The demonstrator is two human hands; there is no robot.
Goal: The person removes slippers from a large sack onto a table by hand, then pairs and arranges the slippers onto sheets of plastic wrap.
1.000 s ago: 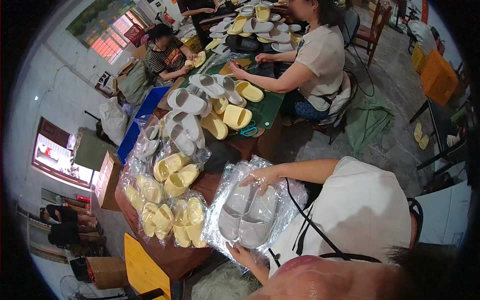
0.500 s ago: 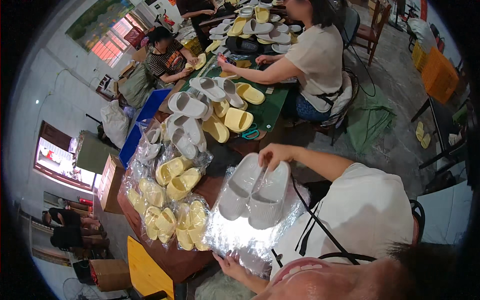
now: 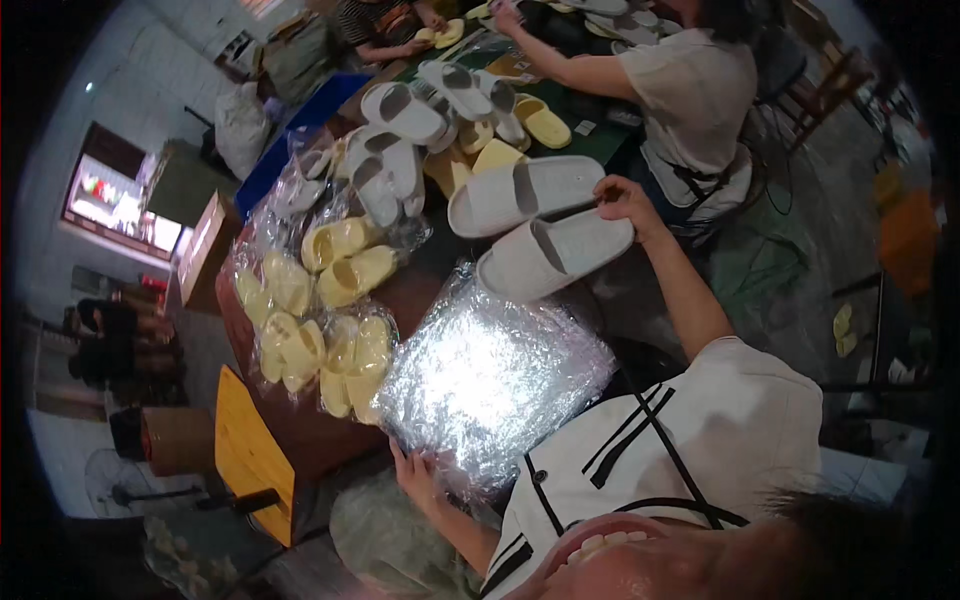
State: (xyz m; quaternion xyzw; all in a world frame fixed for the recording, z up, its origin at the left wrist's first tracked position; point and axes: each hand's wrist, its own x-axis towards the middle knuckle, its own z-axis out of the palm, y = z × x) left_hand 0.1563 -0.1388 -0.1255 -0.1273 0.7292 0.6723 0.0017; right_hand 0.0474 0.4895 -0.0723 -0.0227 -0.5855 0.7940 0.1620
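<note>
My right hand (image 3: 628, 205) grips a pair of light grey slippers (image 3: 560, 250) by their heel ends, the fingers closed. The two slippers lie side by side in the air, toes toward the left, above the far edge of a stack of shiny clear plastic bags (image 3: 500, 360). At the near left edge of that stack, my left hand (image 3: 420, 480) takes hold of the plastic; part of its fingers is hidden by it. Left of the bags lie several pairs of yellow slippers (image 3: 358, 277) wrapped in clear plastic.
Unwrapped grey slippers (image 3: 403, 112) and yellow ones (image 3: 543, 122) are heaped farther back on the table. A blue bin (image 3: 322, 125) stands at its left side, a yellow board (image 3: 250, 455) at its near left. Two other people sit across, one in a beige top (image 3: 690, 90).
My right hand has lifted the grey slippers off the plastic bags and swung them away and to the right, turning their toes leftward. My left hand stays at the bags' edge. The view has shifted.
</note>
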